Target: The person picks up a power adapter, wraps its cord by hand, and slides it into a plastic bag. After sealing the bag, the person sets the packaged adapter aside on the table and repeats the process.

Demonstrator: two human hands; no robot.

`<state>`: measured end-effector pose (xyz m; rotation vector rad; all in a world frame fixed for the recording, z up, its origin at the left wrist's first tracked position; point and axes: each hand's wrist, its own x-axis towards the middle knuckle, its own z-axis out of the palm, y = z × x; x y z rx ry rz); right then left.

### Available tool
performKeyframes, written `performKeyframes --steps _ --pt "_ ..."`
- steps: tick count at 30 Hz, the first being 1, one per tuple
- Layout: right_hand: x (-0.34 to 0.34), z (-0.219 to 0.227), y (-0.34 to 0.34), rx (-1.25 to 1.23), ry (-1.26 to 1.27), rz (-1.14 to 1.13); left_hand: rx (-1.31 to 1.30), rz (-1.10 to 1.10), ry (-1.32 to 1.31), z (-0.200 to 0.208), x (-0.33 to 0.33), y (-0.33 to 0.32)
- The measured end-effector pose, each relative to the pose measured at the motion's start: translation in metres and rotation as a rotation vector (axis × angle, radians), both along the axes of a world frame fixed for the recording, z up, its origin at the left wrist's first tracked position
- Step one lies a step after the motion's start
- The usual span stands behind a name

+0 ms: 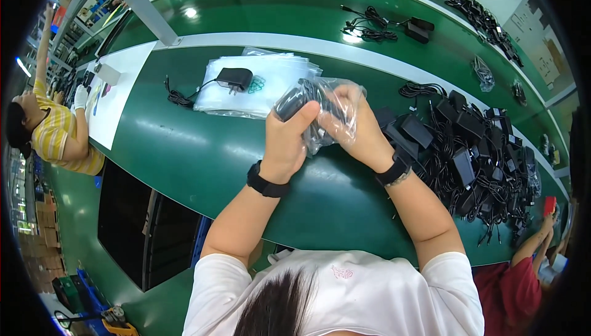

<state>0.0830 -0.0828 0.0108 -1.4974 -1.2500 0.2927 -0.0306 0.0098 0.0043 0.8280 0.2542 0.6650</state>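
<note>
Both of my hands are closed on a black power adapter (292,102) inside a clear plastic bag (320,136), held above the green table. My left hand (287,136) grips the adapter's left end, its thumb laid across the top. On the bag's other side, the fingers of my right hand (357,126) wrap the crinkled plastic and part of the contents. Just beyond my left hand lies a stack of flat clear bags (215,89). Another black plug adapter (234,78) rests on that stack, its coiled cable trailing off to the left.
A large heap of black adapters and cables (468,151) covers the table's right side. Across a white divider, more adapters (418,29) lie on a green surface. A person in yellow stripes (68,133) works at left; a person in dark red (511,287) sits at right.
</note>
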Motion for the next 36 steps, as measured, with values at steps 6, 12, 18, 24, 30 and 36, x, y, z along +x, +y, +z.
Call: performKeyframes --steps 6,12,18,24,30,36 --pt "0.004 -0.005 -0.002 -0.243 -0.500 -0.086 -0.123 -0.137 0.037 -0.005 0.004 0.009" --pt "0.017 -0.007 0.005 -0.153 -0.111 0.115 -0.275 -0.197 0.033 -0.006 0.003 0.022" --pt "0.055 0.012 -0.008 0.245 0.812 0.488 -0.222 -0.081 -0.104 0.001 -0.008 0.031" --pt "0.028 0.017 -0.007 -0.177 0.242 0.029 -0.013 0.155 -0.095 0.005 -0.002 0.016" --pt "0.040 0.021 -0.007 0.188 0.927 0.097 -0.063 -0.074 -0.160 0.009 -0.007 0.017" --pt "0.047 0.026 -0.011 0.484 0.937 0.056 -0.080 -0.094 -0.206 0.015 -0.003 0.005"
